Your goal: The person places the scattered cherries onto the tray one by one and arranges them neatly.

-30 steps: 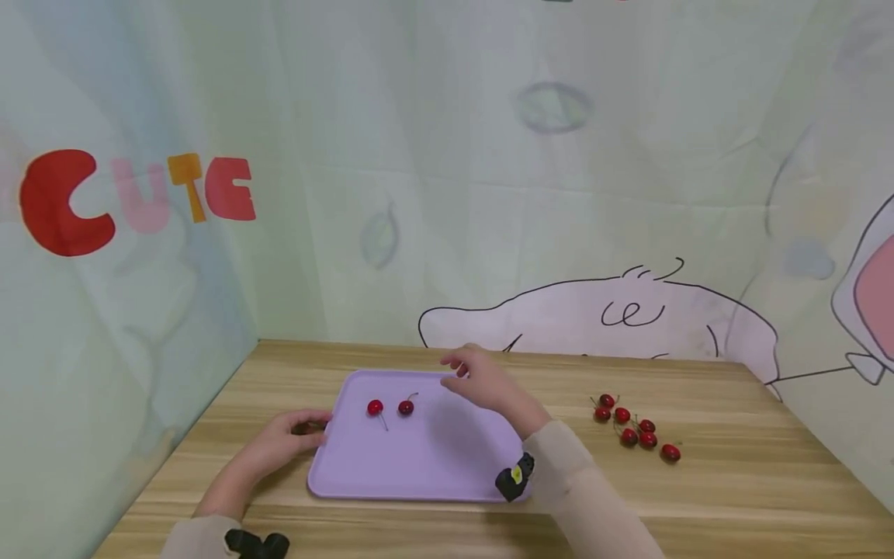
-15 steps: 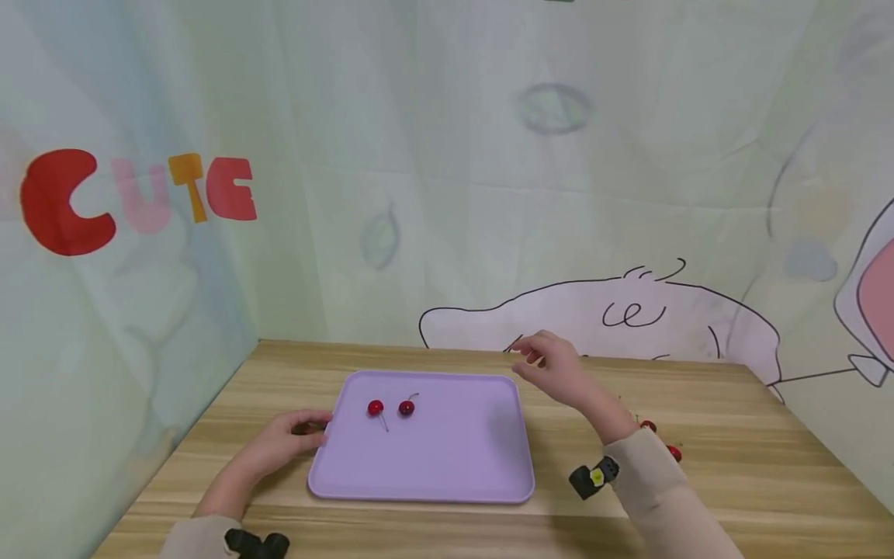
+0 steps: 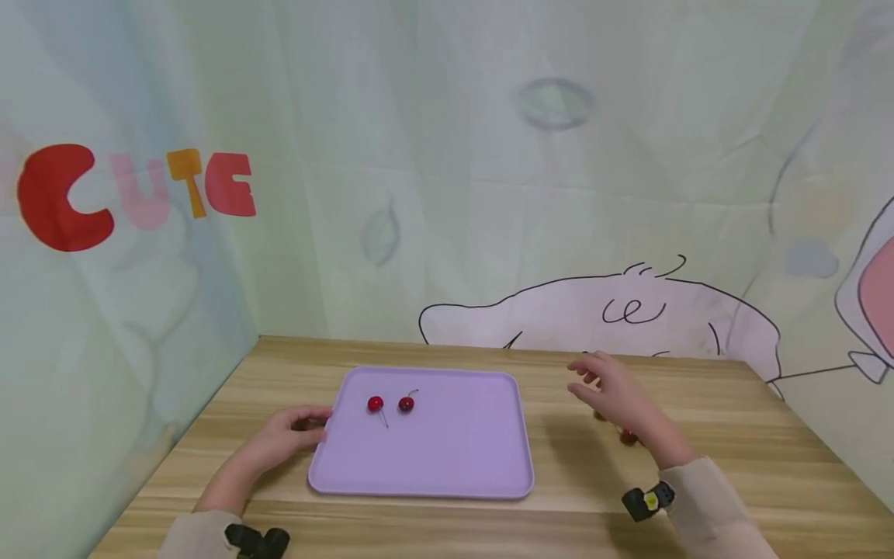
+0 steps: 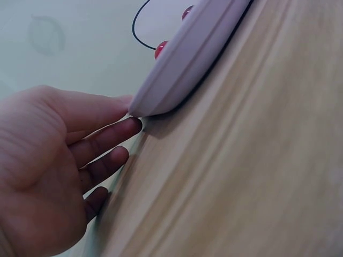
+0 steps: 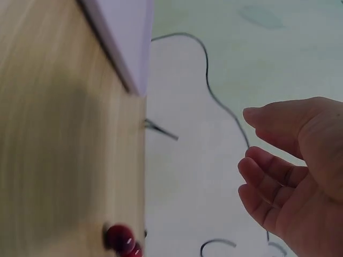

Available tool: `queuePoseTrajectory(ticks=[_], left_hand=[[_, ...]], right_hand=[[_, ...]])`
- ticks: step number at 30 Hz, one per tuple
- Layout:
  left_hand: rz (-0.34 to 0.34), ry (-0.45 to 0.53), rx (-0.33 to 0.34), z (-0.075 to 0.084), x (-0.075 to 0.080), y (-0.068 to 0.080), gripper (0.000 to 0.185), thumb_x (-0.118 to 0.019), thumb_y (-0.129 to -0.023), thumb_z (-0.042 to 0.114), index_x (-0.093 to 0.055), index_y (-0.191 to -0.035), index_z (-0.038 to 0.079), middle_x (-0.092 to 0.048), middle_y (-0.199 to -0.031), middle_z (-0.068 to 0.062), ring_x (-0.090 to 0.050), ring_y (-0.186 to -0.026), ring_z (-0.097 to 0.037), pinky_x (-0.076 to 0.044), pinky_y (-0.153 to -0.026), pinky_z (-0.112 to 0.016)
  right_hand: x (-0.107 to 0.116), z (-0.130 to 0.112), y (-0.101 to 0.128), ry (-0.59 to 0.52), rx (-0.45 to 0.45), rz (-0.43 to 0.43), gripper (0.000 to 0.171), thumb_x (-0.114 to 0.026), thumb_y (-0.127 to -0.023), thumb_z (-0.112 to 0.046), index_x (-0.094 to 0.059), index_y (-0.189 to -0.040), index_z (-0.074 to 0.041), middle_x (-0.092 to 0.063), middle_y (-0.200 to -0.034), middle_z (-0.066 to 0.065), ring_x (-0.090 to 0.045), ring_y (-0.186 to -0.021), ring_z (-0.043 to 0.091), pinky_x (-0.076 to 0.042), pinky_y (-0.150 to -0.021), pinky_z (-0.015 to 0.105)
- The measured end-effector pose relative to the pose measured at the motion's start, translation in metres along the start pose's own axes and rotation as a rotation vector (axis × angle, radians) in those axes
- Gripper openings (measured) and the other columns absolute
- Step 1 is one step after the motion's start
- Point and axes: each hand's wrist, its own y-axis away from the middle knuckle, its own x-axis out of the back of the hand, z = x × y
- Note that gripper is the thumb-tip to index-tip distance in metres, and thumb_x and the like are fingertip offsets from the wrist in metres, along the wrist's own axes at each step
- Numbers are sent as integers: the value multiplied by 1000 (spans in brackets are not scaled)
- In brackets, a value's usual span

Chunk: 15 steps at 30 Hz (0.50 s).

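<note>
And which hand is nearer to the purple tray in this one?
Left. The left hand touches the left edge of the purple tray, while the right hand is above the table, off to the tray's right and not touching it.

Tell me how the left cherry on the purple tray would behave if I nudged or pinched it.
The left cherry looks round and glossy, so it would probably roll when nudged and may slip in a pinch. Its thin stem, sticking out one side, might make it curve. The raised rim of the purple tray would probably stop it.
</note>
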Motion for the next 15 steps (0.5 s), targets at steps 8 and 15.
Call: queuePoseTrajectory(ticks=[8, 15], left_hand=[[-3, 4, -3, 0, 1, 0, 43, -65, -91, 14, -56, -128, -6, -58, -128, -23, -54, -113, -35, -43, -97, -51], [-4, 5, -26, -1, 1, 0, 43, -66, -90, 14, -57, -127, -6, -59, -126, -22, -56, -111, -32, -45, -95, -47]], right_hand=[[2, 33, 12, 25, -93, 4, 29, -67, -89, -13, -63, -113, 3, -63, -103, 17, -60, -89, 26, -52, -72, 39], [-4, 52, 16, 46, -137, -13, 30, -67, -89, -13, -64, -112, 5, -63, -97, 12, -56, -83, 21, -48, -68, 33]])
